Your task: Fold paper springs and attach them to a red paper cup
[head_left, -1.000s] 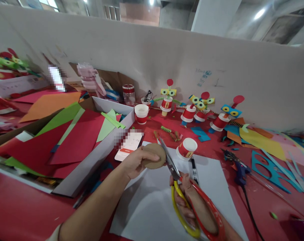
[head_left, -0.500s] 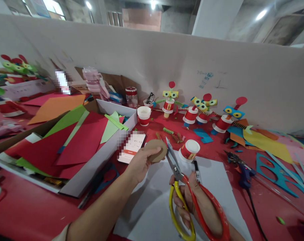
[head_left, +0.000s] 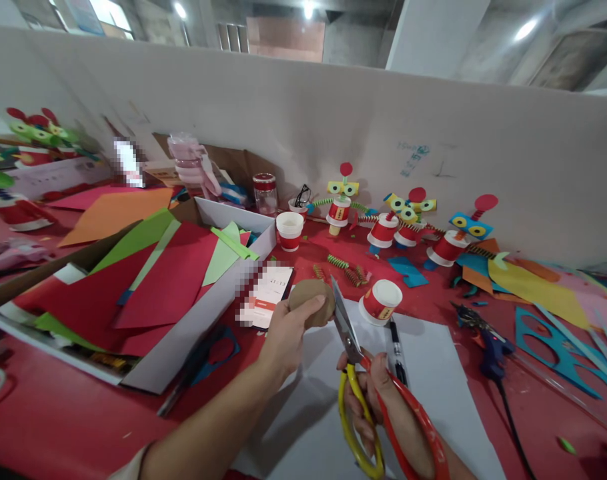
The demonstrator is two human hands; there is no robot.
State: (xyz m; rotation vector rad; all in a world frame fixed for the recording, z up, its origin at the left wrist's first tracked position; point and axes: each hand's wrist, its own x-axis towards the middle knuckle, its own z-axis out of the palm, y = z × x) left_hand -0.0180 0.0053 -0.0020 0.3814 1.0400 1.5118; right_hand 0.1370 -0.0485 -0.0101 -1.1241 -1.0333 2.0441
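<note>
My left hand [head_left: 286, 333] pinches a round brown cardboard disc [head_left: 311, 300] and holds it above a white sheet [head_left: 433, 373]. My right hand [head_left: 378, 413] grips scissors [head_left: 368, 393] with one yellow and one red handle loop. The scissor blades point up and touch the disc's right edge. An upturned red and white paper cup [head_left: 381, 301] stands just right of the blades, with a black marker [head_left: 397, 350] lying below it on the sheet.
A shallow box [head_left: 203, 310] of red and green paper sheets fills the left. A phone [head_left: 268, 293] lies beside it. Paper-cup robot figures [head_left: 383, 227] line the white partition. A blue glue gun [head_left: 488, 343] with its cord and blue paper offcuts [head_left: 553, 340] lie at the right.
The disc has turned and tilted in my left hand, now seen more edge-on. The scissors stay at its right edge, and the view has shifted slightly.
</note>
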